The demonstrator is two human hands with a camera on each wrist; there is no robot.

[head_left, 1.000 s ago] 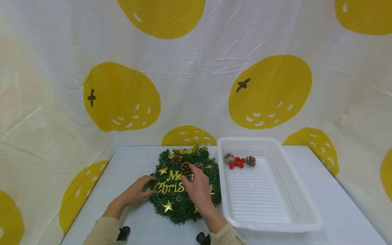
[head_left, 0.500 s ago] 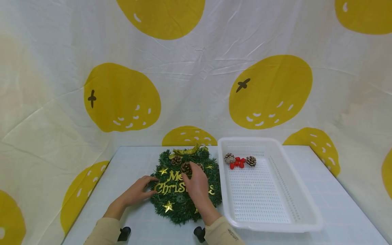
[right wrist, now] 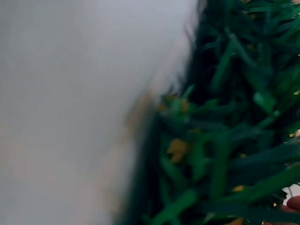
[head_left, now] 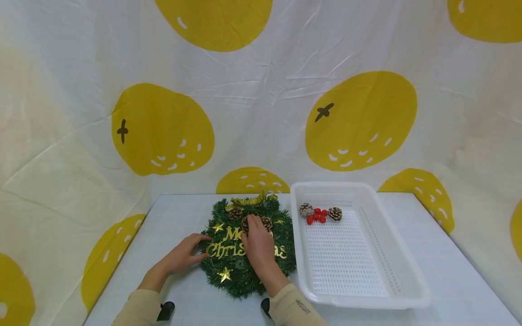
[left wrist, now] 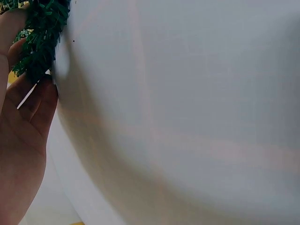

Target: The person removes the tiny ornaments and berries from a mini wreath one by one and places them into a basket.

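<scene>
A green tinsel Christmas wreath (head_left: 239, 280) lies on the table, with gold Merry Christmas lettering (head_left: 220, 250), a gold star (head_left: 224, 274) and a gold ribbon (head_left: 246, 202). My left hand (head_left: 184, 255) holds its left edge; the left wrist view has the thumb and fingers on either side of the tinsel (left wrist: 44, 42). At the wreath's upper middle, my right hand (head_left: 259, 249) has fingers and thumb at a brown pine cone (head_left: 244, 224), covering its right part and some lettering. Another pine cone (head_left: 234, 213) sits upper left, and one (head_left: 266, 222) to the right. The right wrist view shows mostly tinsel (right wrist: 225, 140).
Right of the wreath, close beside it, stands a white perforated plastic basket (head_left: 363, 301). Inside it lie a pale pine cone (head_left: 306, 210), a brown pine cone (head_left: 335, 213) and red berries (head_left: 316, 216). A curtain with yellow fruit shapes (head_left: 360, 122) hangs behind the table.
The right hand's fingers have closed in over the middle pine cone, and the hand has turned slightly, uncovering the right-hand cone. My left hand stays at the wreath's edge.
</scene>
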